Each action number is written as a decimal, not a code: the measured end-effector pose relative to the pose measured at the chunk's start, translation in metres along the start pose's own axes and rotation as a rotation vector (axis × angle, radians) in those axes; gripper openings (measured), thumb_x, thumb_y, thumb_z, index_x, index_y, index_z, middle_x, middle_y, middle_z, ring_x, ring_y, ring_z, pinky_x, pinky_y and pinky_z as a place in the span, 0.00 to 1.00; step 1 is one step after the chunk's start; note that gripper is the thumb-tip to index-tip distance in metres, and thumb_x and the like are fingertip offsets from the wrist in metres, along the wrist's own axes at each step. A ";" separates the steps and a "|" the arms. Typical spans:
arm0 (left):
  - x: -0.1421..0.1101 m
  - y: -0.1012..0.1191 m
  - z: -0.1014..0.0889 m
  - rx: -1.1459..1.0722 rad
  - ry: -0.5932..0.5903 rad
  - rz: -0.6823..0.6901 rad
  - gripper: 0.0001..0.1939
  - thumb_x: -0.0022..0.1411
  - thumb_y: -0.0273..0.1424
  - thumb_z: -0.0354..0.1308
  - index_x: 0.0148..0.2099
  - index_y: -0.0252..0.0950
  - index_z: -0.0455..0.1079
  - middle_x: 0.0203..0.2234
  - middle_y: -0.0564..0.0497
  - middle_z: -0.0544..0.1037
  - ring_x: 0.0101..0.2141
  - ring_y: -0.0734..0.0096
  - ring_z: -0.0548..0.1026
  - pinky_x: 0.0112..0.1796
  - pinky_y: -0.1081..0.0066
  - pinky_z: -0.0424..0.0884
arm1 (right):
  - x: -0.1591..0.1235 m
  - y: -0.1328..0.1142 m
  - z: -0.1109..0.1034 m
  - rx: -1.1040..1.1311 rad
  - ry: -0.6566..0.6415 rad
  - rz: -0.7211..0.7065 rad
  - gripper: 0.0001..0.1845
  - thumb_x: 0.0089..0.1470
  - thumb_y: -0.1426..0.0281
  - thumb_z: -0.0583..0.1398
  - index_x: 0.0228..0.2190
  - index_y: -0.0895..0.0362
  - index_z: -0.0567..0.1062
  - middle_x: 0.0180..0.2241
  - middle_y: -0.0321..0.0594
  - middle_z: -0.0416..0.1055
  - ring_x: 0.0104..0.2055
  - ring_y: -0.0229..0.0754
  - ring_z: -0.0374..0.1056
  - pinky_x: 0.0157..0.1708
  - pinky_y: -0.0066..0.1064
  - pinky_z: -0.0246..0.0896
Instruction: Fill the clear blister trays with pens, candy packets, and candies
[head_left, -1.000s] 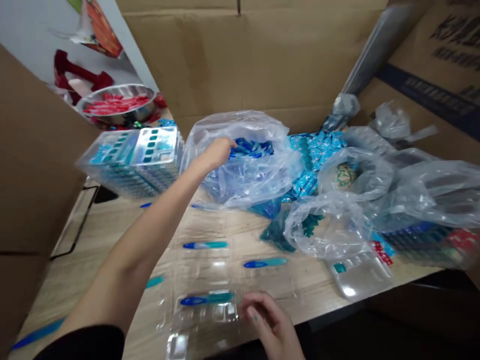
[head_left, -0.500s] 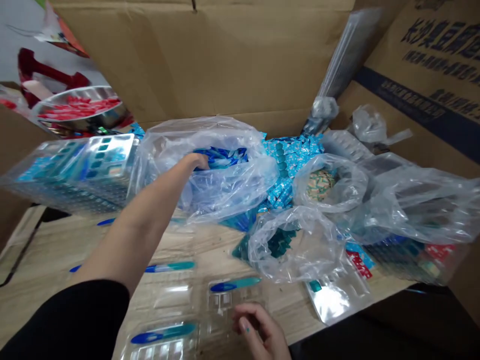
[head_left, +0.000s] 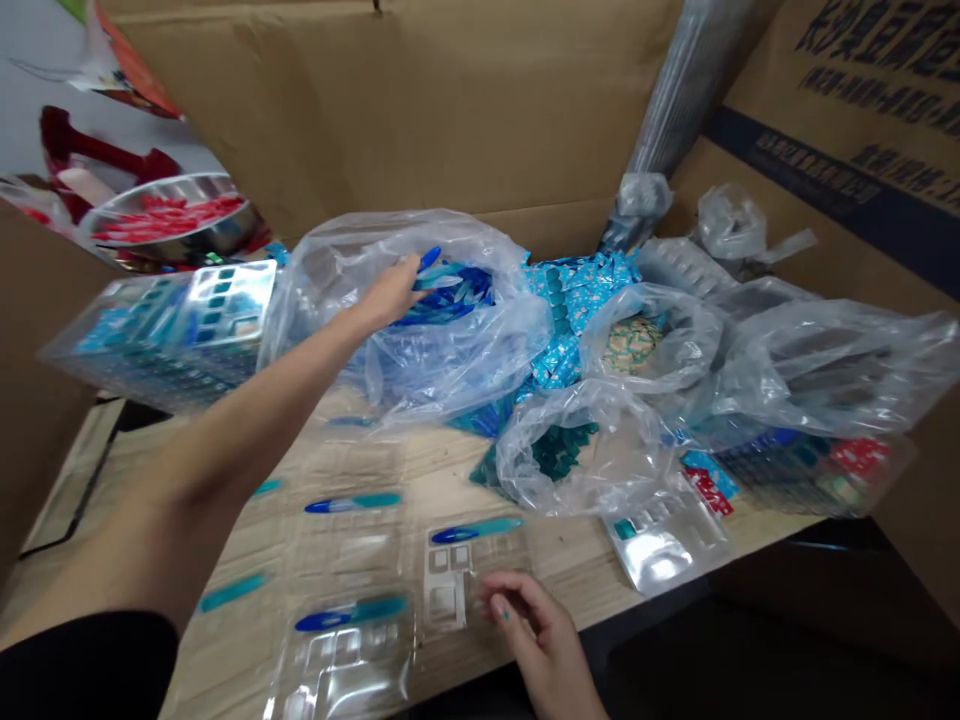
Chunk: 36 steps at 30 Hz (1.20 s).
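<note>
My left hand [head_left: 386, 297] reaches into the mouth of a clear plastic bag [head_left: 420, 365], its fingers pinching blue-and-teal plastic sticks [head_left: 439, 277]. More of these sticks [head_left: 450, 305] lie bunched in the bag. My right hand [head_left: 531, 625] rests beside a clear blister tray [head_left: 450, 585] on the wooden table [head_left: 247, 535], with a small teal piece [head_left: 501, 611] at its fingertips. Further sticks [head_left: 352, 502] lie in the clear trays, and a teal stick [head_left: 232, 592] lies on the wood.
Stacked blister trays [head_left: 172, 335] stand at the left, with a steel bowl of red items [head_left: 172, 222] behind them. Blue foil packets [head_left: 574, 310], a plastic bag of teal pieces [head_left: 577, 450] and a silver tray [head_left: 660, 545] lie right. Cardboard walls [head_left: 375, 110] surround the table.
My left hand has risen in the bag, and sticks now show at its fingers. The head view has shifted slightly. My right hand stays beside the tray.
</note>
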<state>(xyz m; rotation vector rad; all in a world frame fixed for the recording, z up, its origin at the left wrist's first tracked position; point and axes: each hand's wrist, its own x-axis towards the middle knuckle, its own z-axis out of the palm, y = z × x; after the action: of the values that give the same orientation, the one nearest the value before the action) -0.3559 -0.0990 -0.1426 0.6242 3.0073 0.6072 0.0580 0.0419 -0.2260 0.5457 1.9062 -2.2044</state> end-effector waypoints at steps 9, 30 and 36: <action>-0.045 0.047 -0.061 -0.409 0.336 0.011 0.14 0.74 0.36 0.42 0.53 0.35 0.63 0.37 0.50 0.75 0.39 0.71 0.76 0.42 0.67 0.73 | 0.014 -0.032 0.028 0.049 -0.068 -0.135 0.25 0.58 0.47 0.60 0.39 0.56 0.79 0.37 0.45 0.78 0.38 0.43 0.75 0.40 0.33 0.72; -0.326 0.002 -0.022 -1.486 -0.013 -0.279 0.30 0.56 0.59 0.59 0.50 0.44 0.78 0.46 0.48 0.81 0.37 0.65 0.79 0.38 0.69 0.75 | 0.027 -0.073 0.146 0.133 -0.555 0.010 0.23 0.57 0.51 0.61 0.27 0.59 0.70 0.15 0.29 0.62 0.16 0.27 0.53 0.16 0.20 0.46; -0.352 -0.001 -0.019 -1.561 0.011 -0.296 0.26 0.58 0.54 0.62 0.54 0.47 0.74 0.48 0.49 0.80 0.39 0.63 0.80 0.37 0.67 0.76 | 0.024 -0.066 0.152 0.228 -0.563 0.083 0.22 0.56 0.51 0.62 0.27 0.58 0.71 0.20 0.33 0.68 0.16 0.28 0.56 0.15 0.20 0.46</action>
<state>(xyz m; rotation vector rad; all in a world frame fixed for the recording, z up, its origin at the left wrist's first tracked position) -0.0341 -0.2419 -0.1492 0.0204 1.6063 2.3069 -0.0126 -0.0937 -0.1576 0.0153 1.3346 -2.2228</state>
